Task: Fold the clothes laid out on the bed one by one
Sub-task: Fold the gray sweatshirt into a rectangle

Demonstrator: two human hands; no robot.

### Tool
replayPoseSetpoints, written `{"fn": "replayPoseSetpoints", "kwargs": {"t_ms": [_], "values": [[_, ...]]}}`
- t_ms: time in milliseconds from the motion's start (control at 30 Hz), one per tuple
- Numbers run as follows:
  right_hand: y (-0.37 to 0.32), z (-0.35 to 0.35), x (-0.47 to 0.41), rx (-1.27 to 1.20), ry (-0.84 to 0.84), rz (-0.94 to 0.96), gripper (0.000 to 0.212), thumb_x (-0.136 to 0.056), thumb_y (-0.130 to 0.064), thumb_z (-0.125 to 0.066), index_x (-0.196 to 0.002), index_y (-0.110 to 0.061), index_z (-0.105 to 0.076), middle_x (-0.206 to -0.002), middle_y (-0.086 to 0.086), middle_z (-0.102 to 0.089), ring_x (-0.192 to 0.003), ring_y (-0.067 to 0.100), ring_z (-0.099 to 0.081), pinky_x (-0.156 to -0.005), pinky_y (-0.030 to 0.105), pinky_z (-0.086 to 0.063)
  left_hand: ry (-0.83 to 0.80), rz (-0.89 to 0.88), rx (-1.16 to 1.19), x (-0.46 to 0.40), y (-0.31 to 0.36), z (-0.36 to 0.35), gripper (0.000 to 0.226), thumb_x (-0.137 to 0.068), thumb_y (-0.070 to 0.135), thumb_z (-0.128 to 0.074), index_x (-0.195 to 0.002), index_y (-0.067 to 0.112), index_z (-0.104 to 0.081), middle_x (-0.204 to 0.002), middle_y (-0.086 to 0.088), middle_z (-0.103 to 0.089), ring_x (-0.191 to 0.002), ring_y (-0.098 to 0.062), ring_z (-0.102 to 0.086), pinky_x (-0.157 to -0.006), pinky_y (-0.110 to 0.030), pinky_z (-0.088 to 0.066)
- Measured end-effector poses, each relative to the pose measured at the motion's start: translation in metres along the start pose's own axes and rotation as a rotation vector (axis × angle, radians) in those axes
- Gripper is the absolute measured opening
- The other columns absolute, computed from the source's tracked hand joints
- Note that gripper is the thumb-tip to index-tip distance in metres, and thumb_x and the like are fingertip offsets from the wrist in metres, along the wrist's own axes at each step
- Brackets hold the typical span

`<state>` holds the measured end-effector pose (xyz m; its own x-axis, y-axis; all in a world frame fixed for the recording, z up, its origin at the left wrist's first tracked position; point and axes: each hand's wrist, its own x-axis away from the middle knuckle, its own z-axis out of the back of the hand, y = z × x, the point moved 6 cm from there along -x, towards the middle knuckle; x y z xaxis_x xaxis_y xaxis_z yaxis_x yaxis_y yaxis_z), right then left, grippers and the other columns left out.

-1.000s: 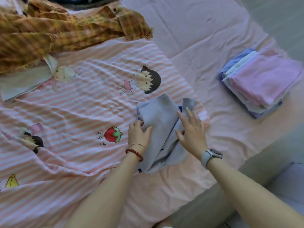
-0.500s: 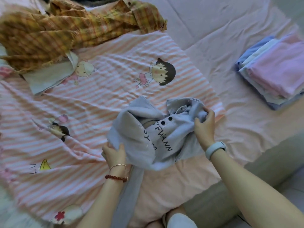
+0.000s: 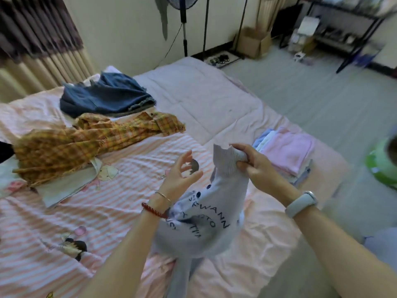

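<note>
Hanging from the right hand (image 3: pixel 255 163), whose fingers (image 3: pixel 240 148) pinch its ribbed collar, the grey top (image 3: pixel 206 222) dangles above the striped bed (image 3: pixel 86 211). Left hand (image 3: pixel 182 175) hovers beside it, fingers apart, empty. Best catch the opposite shoulder, shake flat, then lay down.

Bed (image 3: pixel 214 108), pink striped sheet: denim garment (image 3: pixel 103 97), plaid shirt (image 3: pixel 86 140), folded stack (image 3: pixel 287 153).
</note>
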<state>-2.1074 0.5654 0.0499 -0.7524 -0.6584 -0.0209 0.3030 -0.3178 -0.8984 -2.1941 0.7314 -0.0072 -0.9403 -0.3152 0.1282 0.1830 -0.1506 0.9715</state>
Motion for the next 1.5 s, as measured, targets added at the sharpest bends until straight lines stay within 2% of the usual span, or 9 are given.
{"fn": "replayPoseSetpoints", "kwargs": {"t_ms": [233,433,633,733,867,1000,1200,1367,1500], "values": [[-0.150,0.086,0.018,0.181,-0.043,0.211,0.058,-0.087,0.020,-0.042,-0.127,-0.020,-0.031,-0.125,0.003,-0.044,-0.106,0.005,-0.045,-0.088,0.005,-0.035,-0.224,-0.255,-0.051,-0.004,0.136,-0.015,0.076,-0.084,0.014,-0.066,-0.141,0.034,-0.020,-0.143,0.016,-0.025,-0.130,-0.005,-0.024,-0.105,-0.036,-0.030],[-0.215,0.137,0.052,0.028,0.140,0.312,0.056,-0.088,0.021,-0.037,-0.134,-0.012,-0.032,-0.106,-0.007,-0.049,-0.087,-0.004,-0.053,-0.082,0.013,-0.041,-0.264,-0.316,-0.052,0.002,0.187,-0.038,0.072,-0.084,0.010,-0.066,-0.144,0.014,-0.027,-0.136,0.005,-0.043,-0.126,-0.007,-0.037,-0.107,-0.034,-0.035],[-0.216,0.165,0.074,0.057,0.275,0.309,0.052,-0.091,0.015,-0.039,-0.131,-0.019,-0.036,-0.107,-0.010,-0.051,-0.084,-0.002,-0.053,-0.079,0.017,-0.045,-0.352,-0.415,-0.047,0.010,0.214,-0.080,0.020,-0.081,0.005,-0.068,-0.099,0.011,-0.063,-0.093,-0.005,-0.064,-0.085,-0.017,-0.059,-0.082,-0.032,-0.050],[-0.187,0.198,0.081,0.123,0.509,0.246,0.047,-0.093,0.009,-0.041,-0.133,-0.014,-0.040,-0.106,-0.002,-0.053,-0.092,0.008,-0.051,-0.083,0.025,-0.046,-0.238,-0.456,-0.063,0.011,0.219,-0.081,0.007,-0.090,0.008,-0.059,-0.090,0.015,-0.058,-0.081,0.000,-0.061,-0.073,-0.013,-0.054,-0.062,-0.016,-0.046],[-0.144,0.218,0.095,0.160,0.685,0.148,0.027,-0.092,0.008,-0.043,-0.107,-0.010,-0.056,-0.093,0.007,-0.056,-0.088,0.023,-0.052,-0.078,0.045,-0.050,-0.059,-0.649,-0.445,0.019,0.236,-0.084,0.029,-0.094,0.016,-0.051,-0.068,0.021,-0.039,-0.064,0.004,-0.043,-0.064,-0.017,-0.040,-0.057,-0.026,-0.026],[-0.121,0.222,0.100,0.169,0.721,0.085,0.023,-0.088,0.012,-0.047,-0.075,-0.005,-0.056,-0.073,0.006,-0.054,-0.075,0.023,-0.049,-0.074,0.050,-0.049,0.108,-0.705,-0.501,0.020,0.247,-0.071,0.024,-0.094,0.015,-0.052,-0.076,0.001,-0.057,-0.068,-0.006,-0.051,-0.066,-0.021,-0.043,-0.058,-0.027,-0.024],[-0.114,0.211,0.092,0.355,0.512,0.087,0.007,-0.088,0.003,-0.056,-0.086,-0.001,-0.062,-0.072,0.004,-0.058,-0.067,0.012,-0.051,-0.062,0.012,-0.042,-0.087,-0.450,-0.396,0.009,0.222,-0.071,0.028,-0.101,0.016,-0.032,-0.074,0.011,-0.037,-0.075,-0.010,-0.041,-0.074,-0.018,-0.038,-0.067,-0.028,-0.027],[-0.112,0.208,0.085,0.509,0.520,0.115,0.027,-0.089,-0.004,-0.058,-0.067,-0.013,-0.045,-0.059,-0.003,-0.042,-0.056,0.007,-0.037,-0.052,0.015,-0.031,-0.295,-0.338,-0.335,0.014,0.201,-0.069,0.023,-0.093,0.045,-0.047,-0.088,0.024,-0.038,-0.080,0.009,-0.041,-0.072,-0.004,-0.040,-0.068,-0.017,-0.037],[-0.111,0.207,0.077,0.446,0.579,0.139,0.017,-0.091,-0.004,-0.054,-0.075,-0.003,-0.047,-0.061,-0.001,-0.042,-0.057,0.010,-0.037,-0.051,0.015,-0.032,-0.573,-0.295,-0.320,0.029,0.184,-0.068,0.128,-0.042,0.069,-0.077,-0.141,0.017,-0.017,-0.133,0.012,-0.028,-0.126,-0.002,-0.029,-0.099,-0.005,-0.029]]}}
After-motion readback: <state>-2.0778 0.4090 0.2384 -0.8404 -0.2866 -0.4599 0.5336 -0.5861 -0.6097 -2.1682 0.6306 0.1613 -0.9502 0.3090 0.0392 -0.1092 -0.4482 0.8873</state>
